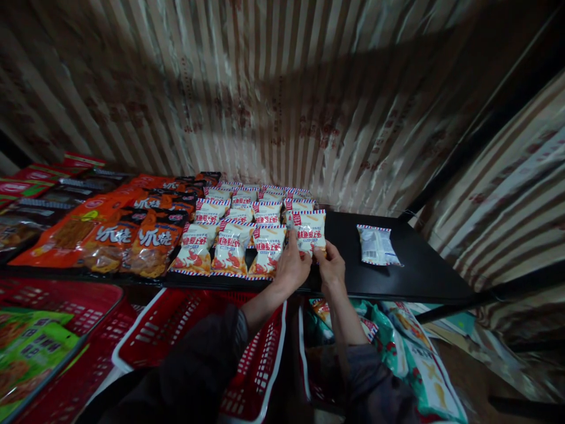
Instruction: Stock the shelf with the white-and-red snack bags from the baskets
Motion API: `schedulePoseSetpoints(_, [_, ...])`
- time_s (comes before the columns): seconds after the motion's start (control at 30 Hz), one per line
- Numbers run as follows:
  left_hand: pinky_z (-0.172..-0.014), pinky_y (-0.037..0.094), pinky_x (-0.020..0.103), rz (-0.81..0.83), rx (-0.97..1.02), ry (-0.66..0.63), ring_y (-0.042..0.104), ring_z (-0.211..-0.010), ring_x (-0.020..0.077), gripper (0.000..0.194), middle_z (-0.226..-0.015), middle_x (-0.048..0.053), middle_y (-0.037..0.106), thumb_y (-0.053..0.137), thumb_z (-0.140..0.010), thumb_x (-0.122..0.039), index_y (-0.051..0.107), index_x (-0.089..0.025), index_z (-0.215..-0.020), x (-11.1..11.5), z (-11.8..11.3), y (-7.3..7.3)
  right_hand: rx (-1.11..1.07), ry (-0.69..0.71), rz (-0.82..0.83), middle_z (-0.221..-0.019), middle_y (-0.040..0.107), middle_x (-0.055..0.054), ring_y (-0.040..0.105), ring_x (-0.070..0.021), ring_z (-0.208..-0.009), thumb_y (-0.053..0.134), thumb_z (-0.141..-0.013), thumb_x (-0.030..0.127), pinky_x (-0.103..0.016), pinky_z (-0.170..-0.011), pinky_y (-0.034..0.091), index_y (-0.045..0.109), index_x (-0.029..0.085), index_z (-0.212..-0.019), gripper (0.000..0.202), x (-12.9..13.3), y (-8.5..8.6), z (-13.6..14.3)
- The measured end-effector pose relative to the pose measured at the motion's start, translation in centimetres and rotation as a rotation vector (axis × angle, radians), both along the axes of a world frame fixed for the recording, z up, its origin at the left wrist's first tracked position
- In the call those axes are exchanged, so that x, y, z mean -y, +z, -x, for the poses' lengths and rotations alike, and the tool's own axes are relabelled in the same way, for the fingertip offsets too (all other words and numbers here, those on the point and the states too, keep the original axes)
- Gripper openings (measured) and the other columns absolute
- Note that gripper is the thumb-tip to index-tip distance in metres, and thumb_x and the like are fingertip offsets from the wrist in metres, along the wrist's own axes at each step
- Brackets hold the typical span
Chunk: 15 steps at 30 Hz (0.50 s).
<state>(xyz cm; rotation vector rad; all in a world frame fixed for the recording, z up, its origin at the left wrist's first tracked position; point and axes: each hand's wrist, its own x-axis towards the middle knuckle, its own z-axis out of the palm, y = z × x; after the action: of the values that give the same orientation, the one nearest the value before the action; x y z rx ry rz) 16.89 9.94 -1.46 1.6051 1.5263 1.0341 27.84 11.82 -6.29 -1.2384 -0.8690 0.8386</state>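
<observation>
Between my two hands is a small white snack bag with red lettering and a striped edge, tilted upright at the right end of similar bags. My left hand grips its left side, and my right hand pinches its lower right corner. To the left, rows of matching snack bags stand and lean on the black shelf. One more small bag lies apart on the shelf to the right, its bluish-silver back facing up.
Orange snack packets fill the shelf's left part. Below stand a red basket, another with green packets, and one holding teal and white bags. A striped sheet hangs behind; a dark post rises at right.
</observation>
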Motion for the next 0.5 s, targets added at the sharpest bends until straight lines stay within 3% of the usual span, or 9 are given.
schedulePoseSetpoints(0.23, [-0.117,0.029,0.040,0.010,-0.038,0.052,0.031,-0.143,0.0303,0.075,-0.153,0.026,0.032,0.052,-0.082,-0.014,0.020,0.001,-0.149,-1.0,-1.5,-1.0,0.368,-0.051,0.066,-0.103,0.073,-0.008,0.065,-0.0220,-0.086,0.058,-0.075,0.045,-0.035,-0.080,0.050,0.065,0.019,-0.113,0.046,-1.0,-1.6,-0.4])
schedulePoseSetpoints(0.5, [-0.121,0.019,0.041,-0.053,0.000,0.058,0.015,-0.148,0.0287,0.072,-0.159,0.021,0.020,0.048,-0.084,-0.015,0.021,-0.005,-0.150,-1.2,-2.0,-1.8,0.573,-0.066,0.158,-0.099,0.073,-0.011,0.066,-0.0235,-0.082,0.052,-0.079,0.041,-0.033,-0.074,0.049,0.062,0.017,-0.120,0.048,-1.3,-1.4,-0.2])
